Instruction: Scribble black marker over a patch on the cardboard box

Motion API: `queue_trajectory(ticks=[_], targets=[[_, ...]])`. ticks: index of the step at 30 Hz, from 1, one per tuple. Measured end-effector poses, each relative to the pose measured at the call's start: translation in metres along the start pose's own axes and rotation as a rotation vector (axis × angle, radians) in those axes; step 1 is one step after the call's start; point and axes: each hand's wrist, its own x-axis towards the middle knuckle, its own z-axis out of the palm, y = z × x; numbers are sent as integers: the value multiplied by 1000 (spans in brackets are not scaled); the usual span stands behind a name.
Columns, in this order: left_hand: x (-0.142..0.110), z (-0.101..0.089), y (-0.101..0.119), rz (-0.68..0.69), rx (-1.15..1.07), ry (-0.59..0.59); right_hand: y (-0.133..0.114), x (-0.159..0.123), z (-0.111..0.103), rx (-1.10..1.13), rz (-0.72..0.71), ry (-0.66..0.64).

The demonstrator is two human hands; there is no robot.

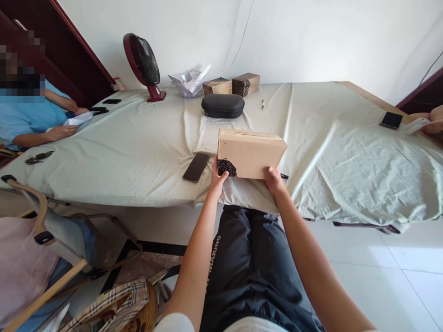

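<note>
Left hand (218, 180) and right hand (275, 180) clasped the cardboard box (251, 157), likely for balance; left of it lay a phone (196, 167).

Soft, fairly even brightness fills the room, nearly washing out detail on the white wall (311, 41) and leaving gentle shadows in the folds of the pale green tablecloth (148, 138), while glare lies across the floor tiles (398, 256) at right. Wide-angle distortion tilts the dark red door (71, 57) and stretches the outer edges; the cardboard box (251, 157) looks reasonably sharp, and coarse pixelation masks a co-worker's head (20, 64).
</note>
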Motion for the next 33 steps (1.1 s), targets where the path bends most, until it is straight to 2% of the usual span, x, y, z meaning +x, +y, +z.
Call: queue_trajectory(ticks=[7,13,19,33], targets=[[-3,2,3,24,-49,32,5,-1,-3,-86,8,-41],[1,4,7,-58,0,115,10,-2,-6,-79,-33,-85],[4,5,9,-98,-2,137,7,-4,-5,-23,-13,-112],[-6,9,13,-8,-187,113,4,3,-2,79,46,-36]])
